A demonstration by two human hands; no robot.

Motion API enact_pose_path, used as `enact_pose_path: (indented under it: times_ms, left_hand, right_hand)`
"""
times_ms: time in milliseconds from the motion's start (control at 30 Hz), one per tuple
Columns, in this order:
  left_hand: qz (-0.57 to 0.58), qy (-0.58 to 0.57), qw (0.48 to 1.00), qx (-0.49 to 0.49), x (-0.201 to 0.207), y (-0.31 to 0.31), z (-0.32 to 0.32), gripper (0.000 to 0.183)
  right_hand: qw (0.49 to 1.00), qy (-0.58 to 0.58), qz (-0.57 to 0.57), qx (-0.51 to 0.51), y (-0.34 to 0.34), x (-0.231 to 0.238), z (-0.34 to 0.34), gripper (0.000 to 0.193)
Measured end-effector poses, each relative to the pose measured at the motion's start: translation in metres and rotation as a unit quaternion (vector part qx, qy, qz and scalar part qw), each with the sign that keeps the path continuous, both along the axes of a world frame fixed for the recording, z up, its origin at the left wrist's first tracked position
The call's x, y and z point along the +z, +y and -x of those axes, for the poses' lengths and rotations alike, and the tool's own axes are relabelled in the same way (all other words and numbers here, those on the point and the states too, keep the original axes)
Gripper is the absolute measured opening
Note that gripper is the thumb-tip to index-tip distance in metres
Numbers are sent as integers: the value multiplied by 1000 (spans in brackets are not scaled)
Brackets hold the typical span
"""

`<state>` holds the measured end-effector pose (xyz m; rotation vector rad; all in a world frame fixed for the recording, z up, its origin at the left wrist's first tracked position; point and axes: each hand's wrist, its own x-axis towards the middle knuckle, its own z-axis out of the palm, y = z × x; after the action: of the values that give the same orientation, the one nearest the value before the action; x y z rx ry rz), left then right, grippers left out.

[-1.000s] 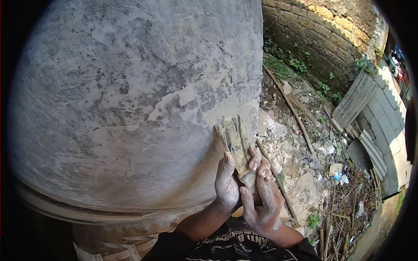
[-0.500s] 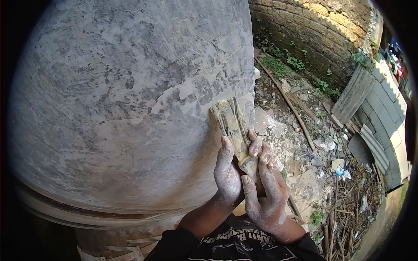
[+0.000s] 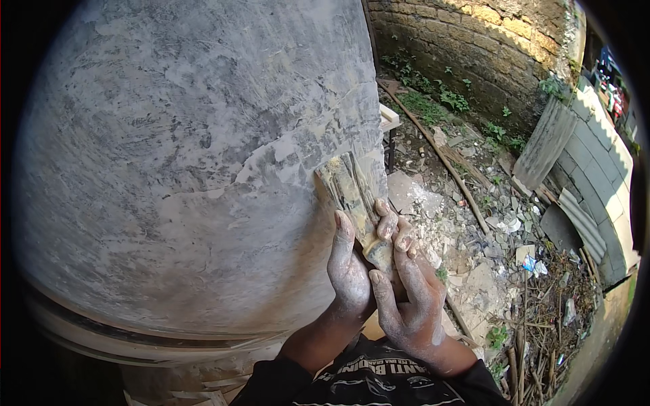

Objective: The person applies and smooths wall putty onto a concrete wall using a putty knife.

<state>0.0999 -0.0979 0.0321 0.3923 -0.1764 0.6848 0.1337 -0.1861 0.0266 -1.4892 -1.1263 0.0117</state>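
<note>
A big rounded grey plastered surface point(image 3: 183, 155) fills the left and middle of the view. Both hands are dusted white and clasp one wide plaster-caked scraper point(image 3: 349, 193), its blade pressed against the surface's right edge. My left hand point(image 3: 349, 267) grips the handle from the left with the thumb pointing up. My right hand point(image 3: 403, 291) wraps the handle from the right, fingers curled over its top. The handle is mostly hidden between the palms.
To the right, far below, lies rubble-strewn ground point(image 3: 474, 271) with sticks, stones and litter. A brick wall point(image 3: 474, 47) curves at the top right with weeds at its foot. Corrugated sheets point(image 3: 589, 196) lean at the far right. A long pole point(image 3: 440, 155) lies across the debris.
Both hands and the scraper have slid upward along the surface's right edge. The grip has stayed the same.
</note>
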Motion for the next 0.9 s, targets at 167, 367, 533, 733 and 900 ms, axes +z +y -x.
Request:
enact_pose_path:
  times_ms: [167, 367, 533, 733, 900]
  left_hand:
    - [-8, 31, 999, 21, -23, -3, 7, 50]
    - [-10, 15, 999, 32, -8, 0, 6, 52]
    - [6, 33, 999, 29, -25, -1, 11, 52]
    - [-12, 45, 998, 40, -11, 4, 10, 52]
    - [-17, 56, 997, 46, -32, 5, 17, 53]
  right_hand:
    - [999, -32, 21, -1, -4, -21, 4, 47]
    - [1000, -20, -7, 3, 1, -11, 6, 41]
    - [999, -47, -13, -1, 2, -27, 8, 39]
    - [999, -27, 0, 18, 5, -17, 7, 45]
    - [998, -48, -40, -2, 11, -35, 11, 39]
